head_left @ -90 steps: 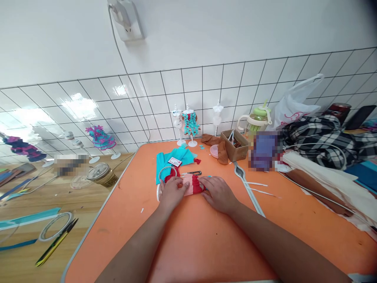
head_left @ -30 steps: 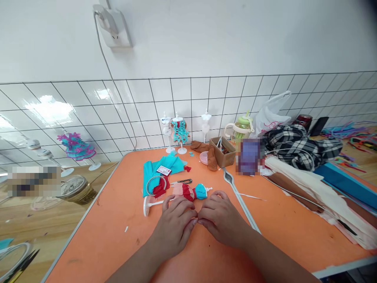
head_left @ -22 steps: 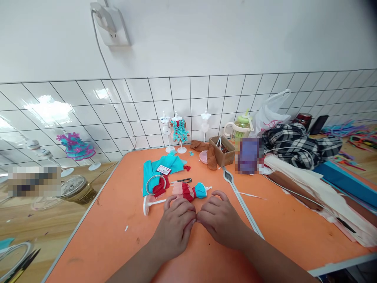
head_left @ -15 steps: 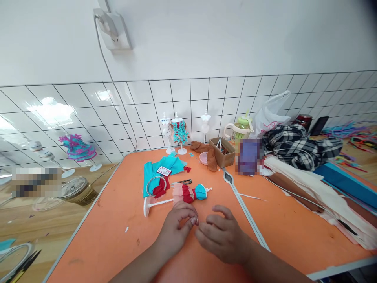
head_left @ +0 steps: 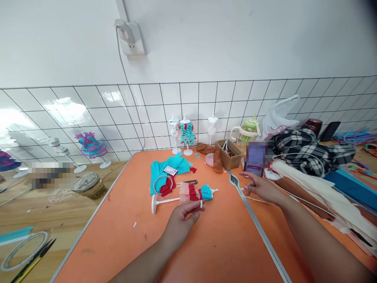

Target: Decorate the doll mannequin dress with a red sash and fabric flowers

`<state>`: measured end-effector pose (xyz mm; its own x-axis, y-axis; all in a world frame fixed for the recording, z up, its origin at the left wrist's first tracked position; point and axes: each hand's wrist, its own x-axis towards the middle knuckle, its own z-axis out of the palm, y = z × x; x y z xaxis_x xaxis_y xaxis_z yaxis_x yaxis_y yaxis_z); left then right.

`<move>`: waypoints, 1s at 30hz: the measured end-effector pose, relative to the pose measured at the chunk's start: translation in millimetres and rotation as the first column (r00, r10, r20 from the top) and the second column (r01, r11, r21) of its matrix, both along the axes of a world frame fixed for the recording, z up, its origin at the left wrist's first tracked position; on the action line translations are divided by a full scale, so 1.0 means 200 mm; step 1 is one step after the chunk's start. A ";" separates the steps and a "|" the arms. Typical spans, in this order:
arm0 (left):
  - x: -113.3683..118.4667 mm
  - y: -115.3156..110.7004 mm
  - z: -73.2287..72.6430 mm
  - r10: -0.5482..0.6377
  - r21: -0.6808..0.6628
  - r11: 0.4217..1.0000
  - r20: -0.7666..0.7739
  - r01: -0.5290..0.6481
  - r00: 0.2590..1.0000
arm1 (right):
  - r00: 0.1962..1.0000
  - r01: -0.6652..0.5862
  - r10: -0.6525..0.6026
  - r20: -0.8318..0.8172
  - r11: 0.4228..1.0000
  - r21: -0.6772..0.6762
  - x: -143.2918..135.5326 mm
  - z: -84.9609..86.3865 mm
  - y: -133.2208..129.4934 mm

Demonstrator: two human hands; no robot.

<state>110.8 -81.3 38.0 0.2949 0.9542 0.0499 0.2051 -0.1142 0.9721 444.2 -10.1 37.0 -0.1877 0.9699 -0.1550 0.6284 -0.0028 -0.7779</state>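
My left hand [head_left: 181, 222] hovers over the table's middle, palm partly up, thumb and forefinger apart. A small white strip [head_left: 201, 204] sits on its forefinger tip. Just beyond lies a small dress form in a pink, red and turquoise dress [head_left: 190, 192], on its side with the white base to the left. My right hand [head_left: 260, 188] is stretched out beside the phone [head_left: 255, 157], forefinger extended and the other fingers loosely curled. Under it, a thin white strip [head_left: 259, 201] lies near the grey zipper-like band [head_left: 250, 212]. Nothing can be made out in that hand.
Turquoise cloth [head_left: 157, 173], a tape roll [head_left: 163, 185] and black snips [head_left: 191, 182] lie on the orange table [head_left: 118, 236]. Behind stand dress forms [head_left: 187, 133], a cardboard box [head_left: 231, 160] and a bottle [head_left: 249, 129]. Plaid cloth [head_left: 309, 151] and long fabric strips [head_left: 312, 188] are at right.
My hands have moved apart from each other. The right has gone right and forward towards the phone, its fingers reaching out. A white strip now shows on my left forefinger. The view has shifted.
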 end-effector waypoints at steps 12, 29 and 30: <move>0.00 0.00 0.04 0.067 0.031 0.997 0.001 -0.067 0.998 | 0.916 0.043 -0.018 0.401 0.998 -0.054 -0.02 -0.22 0.19; -0.04 0.01 0.06 0.058 -0.329 0.864 0.817 0.381 0.573 | 0.905 -0.399 0.003 0.426 0.355 0.845 -0.68 0.19 -0.22; -0.04 0.01 0.07 0.056 -0.328 0.860 0.821 0.390 0.568 | 0.905 -0.403 0.000 0.425 0.317 0.858 -0.71 0.18 -0.23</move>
